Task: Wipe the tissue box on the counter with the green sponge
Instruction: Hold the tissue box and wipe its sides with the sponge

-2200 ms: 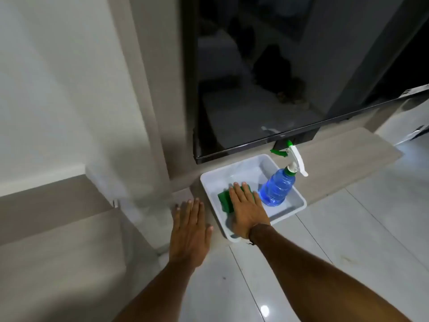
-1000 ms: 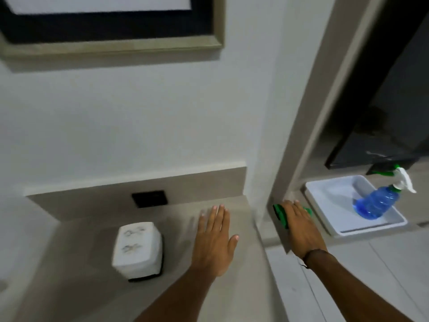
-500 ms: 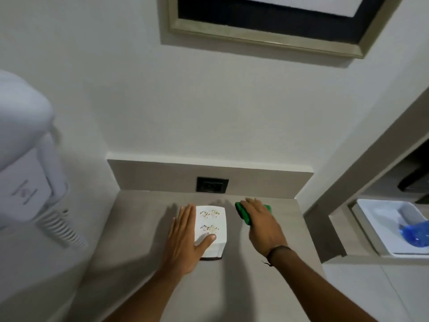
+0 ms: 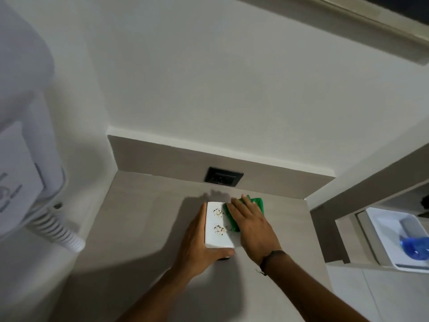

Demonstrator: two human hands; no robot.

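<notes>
Nearest the camera, two bare forearms reach forward over the pale grey worktop point(image 4: 144, 219), the right one wearing a dark cord at the wrist. The tissue box point(image 4: 218, 225), white with two small speckled motifs on its top face, stands on the worktop about midway between its front edge and the back wall, and serves as the landmark here.

The left hand point(image 4: 197, 242) lies against the box's left side, fingers stretched along that wall and the thumb wrapped around the near bottom corner, so this grip is clamped on the box, bracing it. The right hand point(image 4: 251, 225) is on the box's right side, palm down and fingers spread flat over the green sponge point(image 4: 234, 217); its grip presses the sponge rather than curling round it. The sponge sits on the right part of the box's top face and hangs past its right edge, with green showing beyond the fingertips on the far side.

Behind the box, a dark socket plate point(image 4: 223, 180) is set in the grey upstand at the back of the worktop. Left of the box, a white wall-mounted appliance point(image 4: 25, 126) with a coiled cord point(image 4: 60, 231) hangs over the worktop's left end. Right of the box, past a partition, a white tray point(image 4: 383, 238) holds a blue bottle point(image 4: 415, 248), only partly in frame.
</notes>
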